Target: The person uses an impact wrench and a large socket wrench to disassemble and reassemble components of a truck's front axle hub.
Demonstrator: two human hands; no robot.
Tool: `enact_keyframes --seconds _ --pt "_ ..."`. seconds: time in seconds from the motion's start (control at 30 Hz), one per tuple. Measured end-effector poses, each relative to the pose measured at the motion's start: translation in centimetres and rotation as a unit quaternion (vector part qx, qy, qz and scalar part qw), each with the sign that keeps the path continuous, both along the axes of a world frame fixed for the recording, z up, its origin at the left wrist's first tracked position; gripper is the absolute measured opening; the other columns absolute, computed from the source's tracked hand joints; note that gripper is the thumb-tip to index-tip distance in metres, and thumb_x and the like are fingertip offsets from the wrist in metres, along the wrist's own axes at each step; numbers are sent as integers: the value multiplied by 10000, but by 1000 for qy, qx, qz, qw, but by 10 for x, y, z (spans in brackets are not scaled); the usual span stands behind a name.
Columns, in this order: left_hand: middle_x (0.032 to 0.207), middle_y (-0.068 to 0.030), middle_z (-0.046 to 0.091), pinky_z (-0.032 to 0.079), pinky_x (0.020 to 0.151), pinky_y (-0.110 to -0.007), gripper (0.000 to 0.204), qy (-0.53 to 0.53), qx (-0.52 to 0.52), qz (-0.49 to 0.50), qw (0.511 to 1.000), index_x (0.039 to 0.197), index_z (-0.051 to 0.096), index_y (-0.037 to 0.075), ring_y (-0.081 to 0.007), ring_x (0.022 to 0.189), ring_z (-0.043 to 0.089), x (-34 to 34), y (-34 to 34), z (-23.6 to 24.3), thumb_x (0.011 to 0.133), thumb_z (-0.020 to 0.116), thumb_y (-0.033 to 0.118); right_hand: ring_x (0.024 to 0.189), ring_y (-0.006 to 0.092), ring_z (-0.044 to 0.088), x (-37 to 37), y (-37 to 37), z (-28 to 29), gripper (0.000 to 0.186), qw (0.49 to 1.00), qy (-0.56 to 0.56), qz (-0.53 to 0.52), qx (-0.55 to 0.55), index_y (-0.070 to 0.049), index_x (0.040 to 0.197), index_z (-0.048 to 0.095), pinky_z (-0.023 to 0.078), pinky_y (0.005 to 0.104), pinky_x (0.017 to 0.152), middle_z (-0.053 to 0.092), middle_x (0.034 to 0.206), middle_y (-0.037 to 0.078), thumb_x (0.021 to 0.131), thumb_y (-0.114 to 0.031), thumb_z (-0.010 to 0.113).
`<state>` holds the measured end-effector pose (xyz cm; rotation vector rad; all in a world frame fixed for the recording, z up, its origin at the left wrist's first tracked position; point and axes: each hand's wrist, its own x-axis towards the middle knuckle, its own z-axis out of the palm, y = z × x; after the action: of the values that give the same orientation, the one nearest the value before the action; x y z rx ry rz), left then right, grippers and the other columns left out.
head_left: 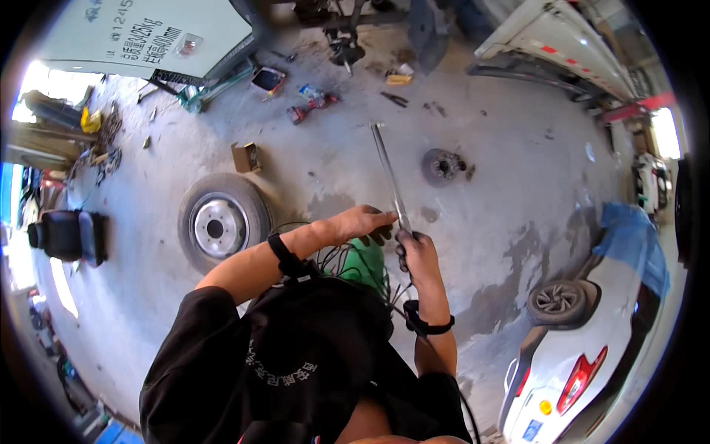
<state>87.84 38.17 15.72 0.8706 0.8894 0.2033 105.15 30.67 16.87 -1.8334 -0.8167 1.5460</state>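
Observation:
A long silver metal bar, resembling a wrench handle, slants up and away from me over the floor. My right hand is closed round its near end, fingers wrapped. Beside the bar, my left hand has its index finger stretched out to the shaft, the other fingers bent loosely downward and apart; it does not wrap the bar. The bar's far tip is small and hard to make out. Below my hands is a green rounded thing with dark cables across it, partly hidden by my arms.
A wheel with tyre lies at left, a small open cardboard box behind it. Farther off are a red cordless power tool, pliers and a round metal hub part. A white car stands at right; vehicle panels fill the far left.

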Motion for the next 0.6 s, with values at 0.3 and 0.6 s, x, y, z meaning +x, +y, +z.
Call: enact_keyframes --seconds 0.3,0.6 --pt "826 -57 638 464 709 -304 157 -78 -244 358 898 888 630 12 -156 763 601 111 209 -39 826 653 155 665 404 576 67 267 -50 288 938 -85 299 154 39 721 557 440 459 578 584 705 249 829 -218 488" --pt "915 -122 655 528 740 -331 174 -47 -299 517 801 952 598 4 -209 800 636 41 440 -113 834 590 132 565 232 510 57 538 -90 350 903 145 403 34 22 784 567 413 346 560 537 624 137 850 -318 619"
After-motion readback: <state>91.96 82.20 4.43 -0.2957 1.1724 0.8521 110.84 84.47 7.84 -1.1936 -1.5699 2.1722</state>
